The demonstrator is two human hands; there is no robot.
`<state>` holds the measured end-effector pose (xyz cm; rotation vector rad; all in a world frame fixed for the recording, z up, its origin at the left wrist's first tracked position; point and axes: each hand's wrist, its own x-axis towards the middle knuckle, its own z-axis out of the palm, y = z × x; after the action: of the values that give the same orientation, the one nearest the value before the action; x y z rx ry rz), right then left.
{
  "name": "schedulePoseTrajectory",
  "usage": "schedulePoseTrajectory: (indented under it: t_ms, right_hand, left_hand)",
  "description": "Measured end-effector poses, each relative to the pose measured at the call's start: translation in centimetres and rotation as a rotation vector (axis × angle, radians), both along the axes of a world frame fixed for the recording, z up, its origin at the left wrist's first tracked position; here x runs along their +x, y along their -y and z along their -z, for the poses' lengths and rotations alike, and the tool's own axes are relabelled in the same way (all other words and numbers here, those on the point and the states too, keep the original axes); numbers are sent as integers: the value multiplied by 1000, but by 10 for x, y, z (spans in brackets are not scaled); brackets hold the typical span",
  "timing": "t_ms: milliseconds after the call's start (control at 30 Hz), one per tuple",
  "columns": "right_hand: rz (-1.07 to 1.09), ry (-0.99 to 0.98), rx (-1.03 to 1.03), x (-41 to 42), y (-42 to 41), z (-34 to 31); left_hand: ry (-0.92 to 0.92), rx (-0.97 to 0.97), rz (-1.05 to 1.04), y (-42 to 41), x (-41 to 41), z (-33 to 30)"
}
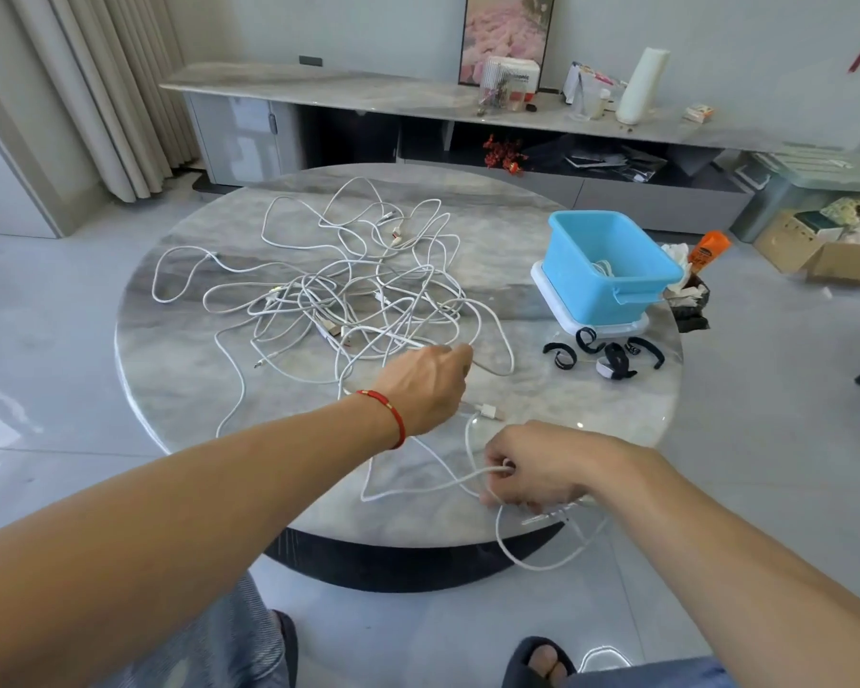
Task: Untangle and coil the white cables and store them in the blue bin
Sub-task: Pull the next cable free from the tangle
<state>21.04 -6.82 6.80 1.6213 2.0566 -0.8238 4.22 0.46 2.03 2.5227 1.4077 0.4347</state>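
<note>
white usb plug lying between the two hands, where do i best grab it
Pinch the white usb plug across its flat body from above; it lies flat on the table, clear of the tangle, cable trailing toward the right hand.

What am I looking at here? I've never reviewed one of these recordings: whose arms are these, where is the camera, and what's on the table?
There is no machine: a person wears one camera on the head, looking down at their own arms. The left hand reaches into a tangle of white cables on a round marble table and seems to pinch a strand. The right hand grips loops of one cable. A blue bin stands to the right, black straps lying before it.
</note>
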Motion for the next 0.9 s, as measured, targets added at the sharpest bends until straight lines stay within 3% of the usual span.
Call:
schedulePoseTrajectory:
  t_ms: [167, 400, 467, 533, 633, 800, 900]
  right_hand:
    - [-85, 88, -42, -16, 14, -7]
    - [-32, -36, -241, -14, 22, -26]
    - [83, -185, -254, -4, 19, -31]
    - [186, -343, -171, -1, 17, -34]
    - [211, -402, 55, -8, 14, -32]
    - [139, -585, 306, -31, 14, -34]
    - [118, -652, 470, -34, 9, -36]
  left_hand:
    - [-277, -149, -62, 10, 3, 10]
    - [-400, -183, -32, 13, 0, -1]
    - [-214, -306, -85, 13, -8, -16]
    - [118, -475, -118, 13, -18, -34]
    - [597, -772, -204, 21, -31, -58]
    - [1027, -941, -310, 22, -45, -75]
    - [1097, -960, -325, 21, -51, -79]
